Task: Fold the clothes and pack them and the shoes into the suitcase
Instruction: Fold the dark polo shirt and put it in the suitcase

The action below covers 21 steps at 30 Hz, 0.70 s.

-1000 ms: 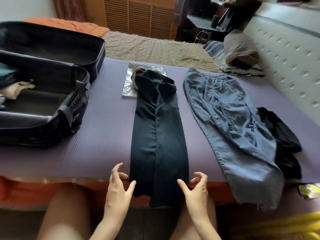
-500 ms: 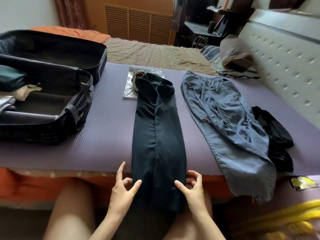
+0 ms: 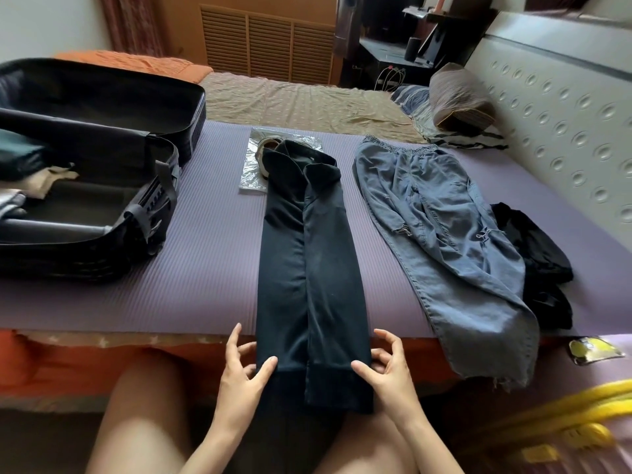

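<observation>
A dark collared shirt (image 3: pixel 307 268), folded lengthwise into a long strip, lies down the middle of the purple mat (image 3: pixel 205 268), its hem hanging over the bed's near edge. My left hand (image 3: pixel 239 374) pinches the hem's left edge, thumb on the front of the cloth. My right hand (image 3: pixel 390 374) pinches the right edge the same way. Blue jeans (image 3: pixel 444 234) lie spread out to the right, with a black garment (image 3: pixel 533 251) beyond them. A shoe in a clear plastic bag (image 3: pixel 260 159) sits under the collar. The open black suitcase (image 3: pixel 147 213) at the left holds some folded clothes.
A padded headboard (image 3: pixel 564 131) runs along the right, with a pillow (image 3: pixel 458 97) at the far end. A yellow packet (image 3: pixel 595 348) lies at the bed's near right corner, above a yellow object (image 3: pixel 547 422). My bare knees are below the hands.
Both hands have closed in from beside the shirt's hem onto its two edges, and their thumbs now lie on the cloth.
</observation>
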### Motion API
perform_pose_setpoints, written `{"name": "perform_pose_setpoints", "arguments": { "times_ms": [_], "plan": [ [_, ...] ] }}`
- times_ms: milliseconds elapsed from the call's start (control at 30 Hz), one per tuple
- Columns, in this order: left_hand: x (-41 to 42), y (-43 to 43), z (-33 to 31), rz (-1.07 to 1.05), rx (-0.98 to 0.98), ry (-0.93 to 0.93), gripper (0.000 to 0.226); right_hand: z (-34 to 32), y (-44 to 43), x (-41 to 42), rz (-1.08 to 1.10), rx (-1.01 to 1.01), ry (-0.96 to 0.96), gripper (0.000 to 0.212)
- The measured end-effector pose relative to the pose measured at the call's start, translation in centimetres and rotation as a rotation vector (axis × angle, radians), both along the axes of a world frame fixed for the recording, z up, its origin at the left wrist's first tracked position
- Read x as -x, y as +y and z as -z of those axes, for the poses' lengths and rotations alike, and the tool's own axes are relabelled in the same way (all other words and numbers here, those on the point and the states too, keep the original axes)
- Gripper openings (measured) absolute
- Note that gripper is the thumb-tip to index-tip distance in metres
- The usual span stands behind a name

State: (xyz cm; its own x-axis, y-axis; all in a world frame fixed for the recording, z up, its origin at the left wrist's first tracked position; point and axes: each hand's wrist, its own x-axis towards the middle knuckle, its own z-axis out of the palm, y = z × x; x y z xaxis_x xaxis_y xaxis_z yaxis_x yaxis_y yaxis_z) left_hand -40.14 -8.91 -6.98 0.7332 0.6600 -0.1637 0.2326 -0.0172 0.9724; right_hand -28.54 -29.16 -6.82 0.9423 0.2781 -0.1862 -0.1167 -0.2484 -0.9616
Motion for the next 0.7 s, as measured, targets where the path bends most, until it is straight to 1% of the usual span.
{"name": "perform_pose_setpoints", "arguments": {
  "times_ms": [133, 200, 267, 333, 367, 433, 500, 533, 600, 667, 700],
  "plan": [
    [0.6, -0.5, -0.7, 0.045, -0.055, 0.019, 0.086, 0.3, -0.1, 0.7, 0.011, -0.002, 0.022, 0.063],
    [1.0, -0.3, -1.2, 0.069, -0.083, 0.048, 0.082, 0.1, -0.4, 0.8, -0.007, 0.011, 0.013, 0.063],
    [1.1, 0.4, -1.7, 0.123, -0.104, 0.037, 0.067, -0.8, -0.7, 0.6, -0.024, -0.003, -0.001, 0.057],
    [0.5, 1.4, -2.5, 0.204, -0.099, 0.022, 0.040, -2.1, -0.6, 0.0, -0.068, -0.064, 0.000, 0.042],
    [0.0, 1.8, -3.1, 0.238, -0.060, 0.011, 0.031, -2.9, -0.4, -0.4, -0.095, -0.098, 0.006, 0.032],
    [-1.2, 2.4, -4.6, 0.257, 0.120, -0.015, 0.022, -4.4, 0.1, -1.4, -0.132, -0.150, 0.027, 0.018],
    [-2.4, 3.0, -6.1, 0.244, 0.329, -0.054, 0.021, -5.7, 0.7, -2.5, -0.107, -0.219, 0.087, 0.016],
    [-3.0, 3.4, -6.8, 0.225, 0.382, -0.076, 0.022, -6.3, 1.2, -3.2, -0.076, -0.277, 0.158, 0.017],
    [-4.5, 4.4, -7.8, 0.184, 0.404, -0.101, 0.022, -7.5, 2.2, -4.8, -0.022, -0.393, 0.281, 0.019],
    [-6.5, 5.3, -8.7, 0.143, 0.388, -0.110, 0.021, -8.9, 3.5, -6.6, 0.028, -0.460, 0.289, 0.019],
    [-7.5, 5.8, -9.2, 0.119, 0.433, -0.134, 0.021, -9.3, 4.1, -7.7, 0.056, -0.507, 0.304, 0.019]
  ]
}}
